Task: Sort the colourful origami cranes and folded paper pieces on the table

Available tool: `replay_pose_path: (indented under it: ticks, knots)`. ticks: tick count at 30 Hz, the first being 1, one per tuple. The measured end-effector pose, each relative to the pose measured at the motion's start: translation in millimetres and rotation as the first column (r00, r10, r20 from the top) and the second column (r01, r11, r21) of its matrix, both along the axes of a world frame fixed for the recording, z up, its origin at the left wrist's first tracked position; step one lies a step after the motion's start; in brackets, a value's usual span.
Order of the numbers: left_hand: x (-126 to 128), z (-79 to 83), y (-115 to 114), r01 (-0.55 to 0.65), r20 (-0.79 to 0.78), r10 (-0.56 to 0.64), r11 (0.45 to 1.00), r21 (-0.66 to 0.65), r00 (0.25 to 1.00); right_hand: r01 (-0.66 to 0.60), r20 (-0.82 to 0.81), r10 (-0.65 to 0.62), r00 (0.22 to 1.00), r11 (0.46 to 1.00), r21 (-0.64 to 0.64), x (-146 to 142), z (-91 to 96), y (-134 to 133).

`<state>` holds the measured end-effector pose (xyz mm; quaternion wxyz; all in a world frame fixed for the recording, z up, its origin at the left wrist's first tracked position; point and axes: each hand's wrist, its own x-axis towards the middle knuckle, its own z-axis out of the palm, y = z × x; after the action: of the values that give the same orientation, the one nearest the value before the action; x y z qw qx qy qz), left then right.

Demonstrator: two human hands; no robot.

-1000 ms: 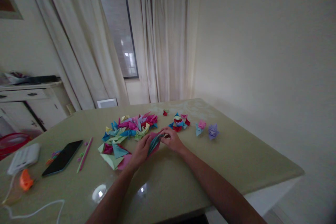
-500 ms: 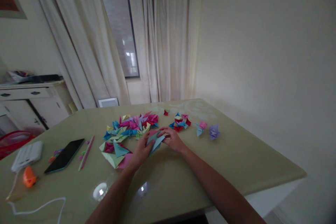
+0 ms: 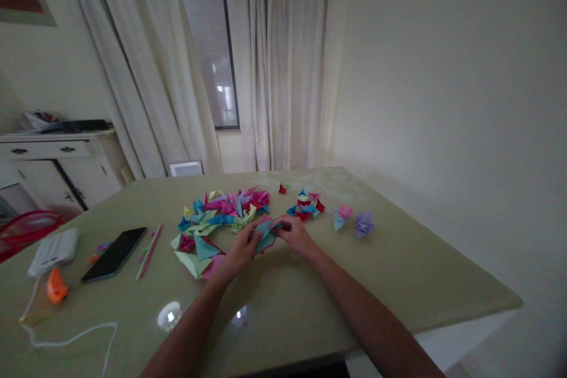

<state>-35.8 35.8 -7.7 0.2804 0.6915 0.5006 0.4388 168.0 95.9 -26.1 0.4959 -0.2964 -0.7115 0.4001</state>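
Observation:
Between my two hands, a little above the table, is a partly folded sheet of origami paper [image 3: 267, 235], teal with some pink showing at its edges. My left hand [image 3: 243, 248] grips its left side, thumb on top. At the upper right edge, my right hand [image 3: 296, 233] pinches the paper; some fingertips are hidden. Just beyond and left of my hands lies a heap of folded paper pieces [image 3: 230, 205] in pink, blue, green and yellow. Larger folded sheets [image 3: 195, 263] lie beside my left wrist.
A red and blue paper cluster [image 3: 305, 207], a pink and blue piece [image 3: 342, 216] and a purple one [image 3: 364, 224] sit to the right. On the left are a phone [image 3: 114, 254], two thin sticks [image 3: 149, 251], a white device [image 3: 54, 253] with a cable, and an orange object [image 3: 56, 287].
The paper's light blue flap, which stood out at the right, now lies more compactly folded. My right hand has shifted slightly along the edge. The whole view has moved a little.

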Motion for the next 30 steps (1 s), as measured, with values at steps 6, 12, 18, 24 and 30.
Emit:
replay_pose_path:
  ticks: [6,12,18,24,30]
  knots:
    - [-47.6,26.3,-16.7,-0.424,-0.625,0.507,0.857,0.293,0.594,0.202,-0.081,-0.205,0.975,0.979,-0.04,7.3,4.4,6.6]
    - [-79.5,15.6,-28.3,-0.365,-0.89,0.36,0.897,0.248,0.28,0.289,-0.157,-0.303,0.94,0.952,-0.103,11.2,3.7,10.1]
    - [-83.4,13.9,-18.9,-0.43,-0.776,0.529,0.824,0.37,0.345,0.277,-0.154,-0.288,0.945,0.957,-0.088,14.1,2.9,12.8]
    - [-57.8,20.7,-9.2,-0.362,-0.456,0.591,0.789,0.496,0.665,0.255,-0.059,-0.252,0.966,0.964,0.07,14.7,4.9,9.4]
    - [-27.4,11.9,-8.1,-0.146,-0.255,0.243,0.927,0.346,0.936,0.144,-0.037,-0.14,0.989,0.978,0.153,8.9,6.7,1.7]
